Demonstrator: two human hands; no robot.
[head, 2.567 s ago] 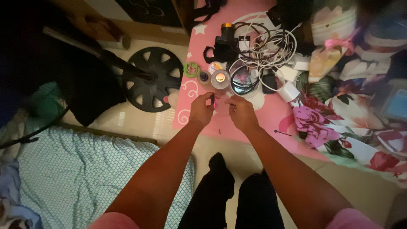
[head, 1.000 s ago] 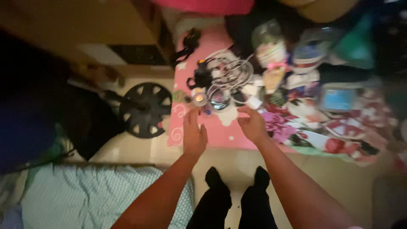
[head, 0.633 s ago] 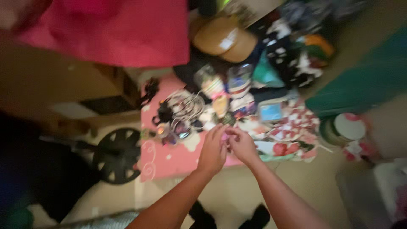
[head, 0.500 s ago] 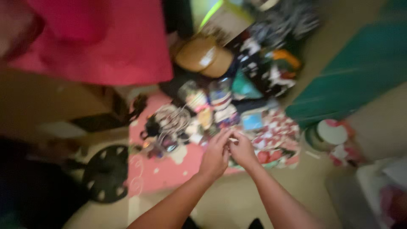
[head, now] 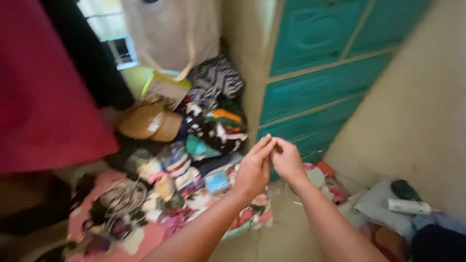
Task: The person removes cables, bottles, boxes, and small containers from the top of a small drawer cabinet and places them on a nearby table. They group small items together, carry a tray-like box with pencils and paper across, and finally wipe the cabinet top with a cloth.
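Left hand (head: 252, 170) and right hand (head: 286, 160) were raised together, fingertips touching. Grip pinched near-closed, likely for fine handling; held item, if any, could not be told. Clothes pile (head: 194, 140) lay below-left of grip, teal drawers (head: 320, 87) just behind.

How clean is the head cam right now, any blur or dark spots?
Head view: motion-smeared all over, so whatever the left hand and right hand pinch is unreadable; clutter soft; teal drawers evenly lit; lower left corner dim; no glare.

Teal drawers (head: 320, 82), red cloth (head: 43, 97), brown cap (head: 145, 121), coiled cables (head: 121, 199), clothes heap (head: 213, 116).
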